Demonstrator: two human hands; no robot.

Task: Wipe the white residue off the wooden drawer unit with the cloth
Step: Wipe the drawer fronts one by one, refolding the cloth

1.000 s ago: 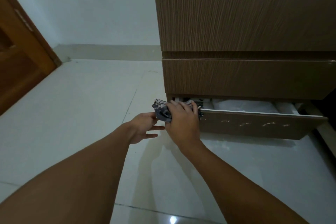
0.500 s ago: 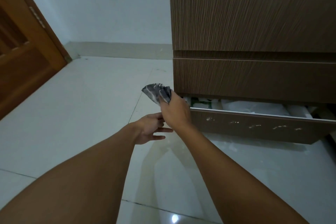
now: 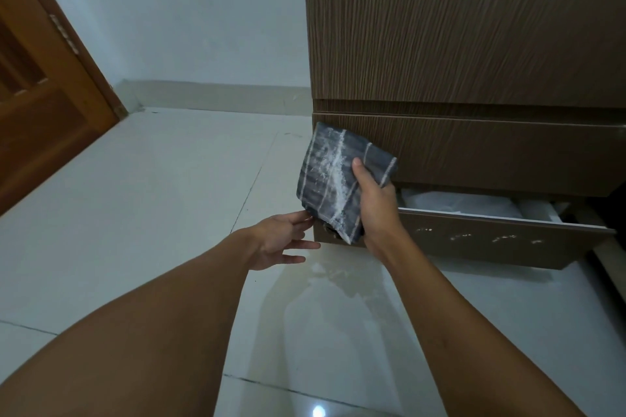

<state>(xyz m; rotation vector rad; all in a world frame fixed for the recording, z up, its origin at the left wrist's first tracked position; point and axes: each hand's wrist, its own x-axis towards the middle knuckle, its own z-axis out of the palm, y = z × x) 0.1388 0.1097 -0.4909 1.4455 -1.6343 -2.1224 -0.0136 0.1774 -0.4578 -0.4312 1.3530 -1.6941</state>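
A dark wooden drawer unit fills the upper right. Its bottom drawer is pulled out, and several white residue spots dot its front panel. My right hand holds a folded grey striped cloth up off the drawer, thumb on top; the cloth face is streaked with white powder. My left hand is open just below the cloth's lower left corner, fingertips near or touching its edge.
White tiled floor spreads to the left and front, with a faint wet patch and white specks below the drawer. An orange-brown wooden door stands at far left. White bags lie inside the open drawer.
My right hand lifted the cloth off the drawer's left front corner and turned it, so its powder-streaked face now shows. The left hand stayed below it. The view shifted.
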